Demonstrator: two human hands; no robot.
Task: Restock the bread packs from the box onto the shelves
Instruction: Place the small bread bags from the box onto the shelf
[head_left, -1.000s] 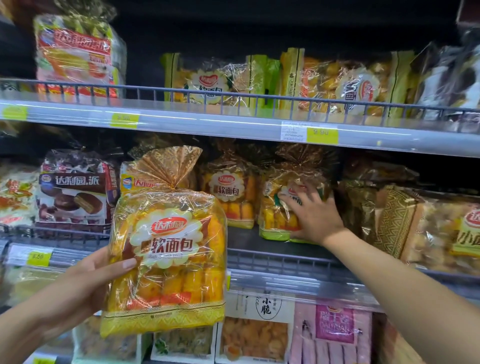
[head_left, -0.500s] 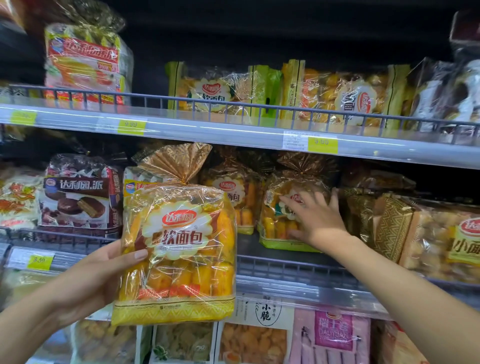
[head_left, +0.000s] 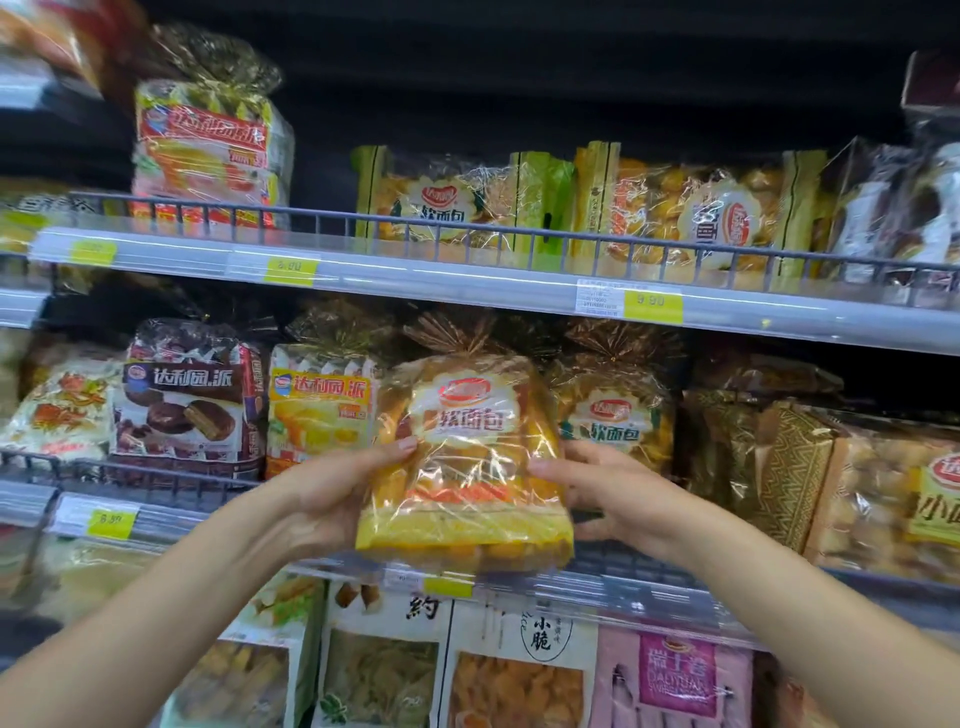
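Observation:
A clear bag of yellow soft bread (head_left: 467, 467) with a gathered golden top is held upright at the front rail of the middle shelf (head_left: 649, 566). My left hand (head_left: 337, 499) grips its left side, thumb across the front. My right hand (head_left: 597, 493) holds its right side, fingers curled behind the bag. A matching bread pack (head_left: 618, 410) stands on the shelf just right of it. The box is out of view.
Left of the bag stand a yellow pie pack (head_left: 317, 410) and a brown chocolate pie pack (head_left: 187, 400). Patterned golden packs (head_left: 779, 467) fill the right. The upper shelf (head_left: 467, 280) carries more bread packs; lower shelf goods sit beneath.
The bag moved right and up toward the middle shelf. My right hand left the shelved pack and took hold of the bag's right side.

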